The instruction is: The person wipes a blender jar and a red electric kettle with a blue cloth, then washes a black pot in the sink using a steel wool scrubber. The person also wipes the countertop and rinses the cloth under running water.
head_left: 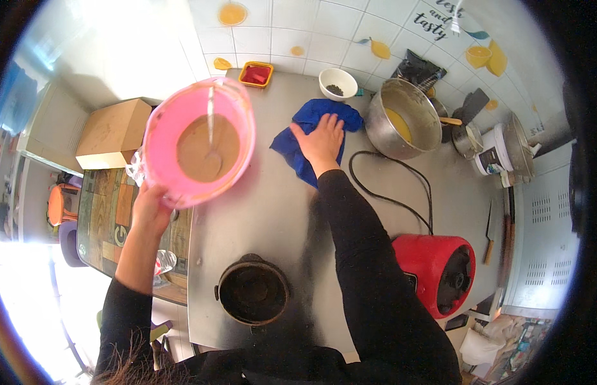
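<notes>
My left hand (148,210) grips the near rim of a pink plastic basin (160,130), lifted at the left edge of the steel table (260,216). Brown batter (192,154) fills the bottom, and a metal ladle (211,115) leans in it. My right hand (323,142) holds a crumpled blue cloth (310,113) down on the tabletop, palm down, thumb out to the left. Just beyond the cloth is a white bowl (349,79) with small dark bits inside. A dented metal pot (390,139) holding yellow liquid stands right of the cloth.
Nearer me lies a round black pan-like base (253,291). A red blender base (418,269) lies on its side, its black cord (375,192) looping towards the pot. A knife (489,236) is at the right. A red-filled yellow tub (256,74) and a cardboard box (113,127) stand at the back.
</notes>
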`<state>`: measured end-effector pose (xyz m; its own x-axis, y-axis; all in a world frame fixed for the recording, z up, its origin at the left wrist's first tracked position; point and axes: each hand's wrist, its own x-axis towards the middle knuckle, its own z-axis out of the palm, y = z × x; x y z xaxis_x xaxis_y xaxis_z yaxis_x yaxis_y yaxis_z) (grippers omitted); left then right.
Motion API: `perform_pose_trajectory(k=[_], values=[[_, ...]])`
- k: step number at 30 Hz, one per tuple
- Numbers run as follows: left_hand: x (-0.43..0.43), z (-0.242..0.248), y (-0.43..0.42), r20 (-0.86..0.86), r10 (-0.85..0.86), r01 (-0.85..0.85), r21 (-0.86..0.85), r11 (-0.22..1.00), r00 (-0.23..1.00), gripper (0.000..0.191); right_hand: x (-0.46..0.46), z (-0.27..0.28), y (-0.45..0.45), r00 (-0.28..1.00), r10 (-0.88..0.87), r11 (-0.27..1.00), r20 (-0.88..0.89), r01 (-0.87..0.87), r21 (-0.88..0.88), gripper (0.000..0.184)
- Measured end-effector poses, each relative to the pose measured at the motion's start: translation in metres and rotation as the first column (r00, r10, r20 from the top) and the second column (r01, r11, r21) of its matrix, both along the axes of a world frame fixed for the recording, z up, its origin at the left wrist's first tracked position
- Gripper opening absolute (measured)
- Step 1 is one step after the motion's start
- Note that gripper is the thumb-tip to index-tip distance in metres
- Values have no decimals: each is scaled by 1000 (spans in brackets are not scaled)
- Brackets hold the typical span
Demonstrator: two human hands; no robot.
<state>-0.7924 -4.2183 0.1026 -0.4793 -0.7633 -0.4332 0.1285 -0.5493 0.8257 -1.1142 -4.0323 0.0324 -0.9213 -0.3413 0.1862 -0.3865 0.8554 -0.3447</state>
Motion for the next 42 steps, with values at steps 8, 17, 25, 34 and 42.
perform_pose_trajectory(k=[8,17,25,34,42], values=[[118,20,0,-66,126,-125,11,992,990,40,-38,-9,-80,988,144,984,-56,-149,-95,75],[169,19,35,-7,237,-237,-39,971,972,45,-87,-13,-125,991,130,986,24,-132,100,62],[184,20,40,15,216,-216,9,976,976,45,24,-12,-39,783,587,796,-203,-605,-33,49],[184,44,58,14,337,-337,31,941,942,39,47,-4,-120,797,602,797,-44,-603,-21,80],[178,50,66,13,275,-275,13,961,961,39,124,-9,-58,227,974,222,-11,-959,-178,38]])
